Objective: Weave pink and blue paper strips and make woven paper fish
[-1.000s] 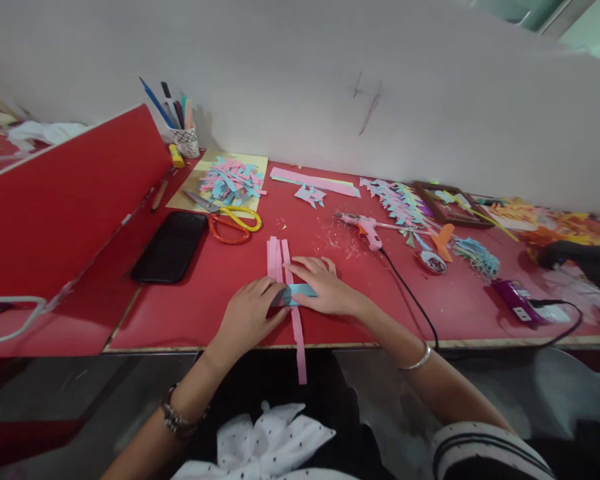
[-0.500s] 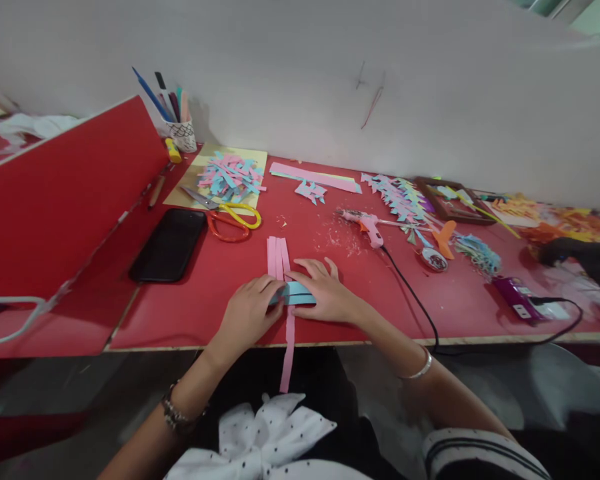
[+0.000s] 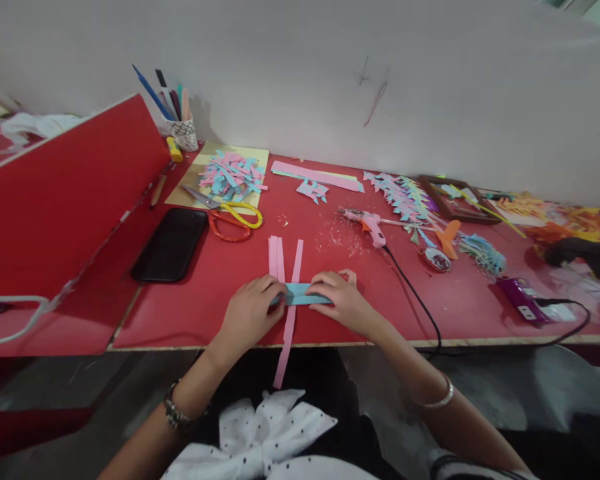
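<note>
Two blue paper strips (image 3: pixel 300 294) lie crosswise near the table's front edge, woven or laid over pink paper strips. My left hand (image 3: pixel 253 308) pinches their left end, its fingers closed over the crossing with the pink strips (image 3: pixel 276 255). At their right end, the fingers of my right hand (image 3: pixel 343 299) are closed on the blue paper. One long pink strip (image 3: pixel 289 327) passes under the blue ones, slanting up to the right, and its lower end hangs over the table edge. The crossing under my left fingers is hidden.
Scissors (image 3: pixel 235 223) and a black phone (image 3: pixel 170 245) lie on the left. Cut paper bits (image 3: pixel 233 175) are heaped on a yellow sheet behind. A pink glue gun (image 3: pixel 373 227) with a cord (image 3: pixel 415 293) lies right, near a purple power box (image 3: pixel 523 300).
My right hand has slid right along the blue strips. The rightmost pink strip now leans to the right, apart from the other pink strips. My left hand has stayed in place.
</note>
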{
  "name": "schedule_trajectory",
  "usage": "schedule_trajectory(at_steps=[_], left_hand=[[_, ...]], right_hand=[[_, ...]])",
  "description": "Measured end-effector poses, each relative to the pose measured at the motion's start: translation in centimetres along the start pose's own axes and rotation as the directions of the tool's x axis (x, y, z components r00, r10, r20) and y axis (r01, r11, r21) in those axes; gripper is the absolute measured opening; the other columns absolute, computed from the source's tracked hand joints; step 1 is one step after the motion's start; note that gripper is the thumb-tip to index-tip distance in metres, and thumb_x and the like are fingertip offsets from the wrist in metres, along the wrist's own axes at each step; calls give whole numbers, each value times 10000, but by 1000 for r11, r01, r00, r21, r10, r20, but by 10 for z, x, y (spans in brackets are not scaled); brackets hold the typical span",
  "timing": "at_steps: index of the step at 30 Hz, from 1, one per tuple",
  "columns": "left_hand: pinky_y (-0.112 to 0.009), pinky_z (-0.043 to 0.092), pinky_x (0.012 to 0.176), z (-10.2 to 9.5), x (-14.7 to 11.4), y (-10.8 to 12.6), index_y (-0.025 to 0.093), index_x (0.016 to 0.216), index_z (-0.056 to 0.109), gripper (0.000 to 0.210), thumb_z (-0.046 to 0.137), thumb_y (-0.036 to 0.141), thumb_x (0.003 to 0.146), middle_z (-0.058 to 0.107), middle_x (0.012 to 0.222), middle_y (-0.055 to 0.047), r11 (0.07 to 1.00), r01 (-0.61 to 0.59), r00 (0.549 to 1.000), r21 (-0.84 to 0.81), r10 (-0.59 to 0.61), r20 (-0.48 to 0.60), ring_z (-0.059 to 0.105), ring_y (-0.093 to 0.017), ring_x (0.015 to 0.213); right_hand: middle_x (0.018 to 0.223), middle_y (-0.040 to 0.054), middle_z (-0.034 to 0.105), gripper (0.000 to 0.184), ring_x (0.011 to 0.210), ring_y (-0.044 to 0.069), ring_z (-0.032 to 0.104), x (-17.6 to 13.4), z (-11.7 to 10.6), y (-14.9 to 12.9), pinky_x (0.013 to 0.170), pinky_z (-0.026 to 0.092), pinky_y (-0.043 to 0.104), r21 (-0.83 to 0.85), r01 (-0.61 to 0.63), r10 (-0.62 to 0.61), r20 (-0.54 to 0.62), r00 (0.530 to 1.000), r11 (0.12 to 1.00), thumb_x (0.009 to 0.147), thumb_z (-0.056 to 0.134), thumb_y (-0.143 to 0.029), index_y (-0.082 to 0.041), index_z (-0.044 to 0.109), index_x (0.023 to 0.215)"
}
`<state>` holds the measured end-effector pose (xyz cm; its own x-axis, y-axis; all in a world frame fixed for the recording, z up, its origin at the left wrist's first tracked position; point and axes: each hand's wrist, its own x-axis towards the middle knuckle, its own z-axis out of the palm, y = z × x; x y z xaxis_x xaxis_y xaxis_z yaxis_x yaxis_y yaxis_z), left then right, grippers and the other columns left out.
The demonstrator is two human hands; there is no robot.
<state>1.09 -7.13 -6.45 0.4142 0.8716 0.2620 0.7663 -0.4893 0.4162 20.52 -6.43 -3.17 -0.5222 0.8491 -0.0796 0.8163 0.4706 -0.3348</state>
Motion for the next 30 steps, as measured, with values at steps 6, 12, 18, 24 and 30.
schedule_trajectory(at_steps=[6, 12, 18, 24, 30], left_hand=[[-257, 432, 628, -5, 0, 5, 190, 805, 560, 112, 559, 261, 719, 614, 810, -12, 1000, 22, 999, 14, -22, 25, 581, -155, 741], [-257, 423, 625, -6, 0, 8, 183, 788, 551, 156, 574, 316, 710, 594, 787, -16, 997, 30, 999, 73, -32, 36, 574, -164, 744], [-242, 395, 566, -5, 2, 10, 188, 756, 574, 176, 553, 361, 733, 591, 761, -14, 990, 58, 997, 125, -64, 49, 574, -158, 701], [-245, 377, 551, -1, 4, 15, 180, 734, 600, 197, 441, 271, 804, 621, 743, -39, 963, 174, 985, 207, -173, -23, 587, -159, 663], [-244, 369, 552, -2, 3, 16, 180, 723, 602, 227, 393, 216, 805, 642, 772, -30, 965, 203, 979, 168, -198, -46, 585, -148, 653]], right_hand=[[949, 41, 607, 119, 934, 184, 529, 4, -8, -1, 920, 160, 448, 12, 10, -10, 42, 999, 1000, 801, 516, -228, -224, 607, 876], [877, 6, 617, 113, 887, 168, 542, 9, -19, -5, 966, 73, 488, -59, 83, -81, 29, 996, 995, 793, 487, -240, -207, 595, 800], [823, -6, 632, 202, 817, 145, 536, 23, -29, -24, 974, 38, 459, -309, 212, -227, -13, 974, 927, 850, 419, -196, -194, 609, 784], [890, -1, 634, 156, 879, 159, 537, 34, -26, -34, 977, 71, 416, -297, 274, -303, -58, 951, 915, 838, 452, -197, -219, 599, 884], [1016, 49, 612, 245, 982, 199, 525, 15, -12, -10, 941, 156, 418, -100, -88, 66, -202, 977, 991, 796, 456, -159, -221, 550, 1013]])
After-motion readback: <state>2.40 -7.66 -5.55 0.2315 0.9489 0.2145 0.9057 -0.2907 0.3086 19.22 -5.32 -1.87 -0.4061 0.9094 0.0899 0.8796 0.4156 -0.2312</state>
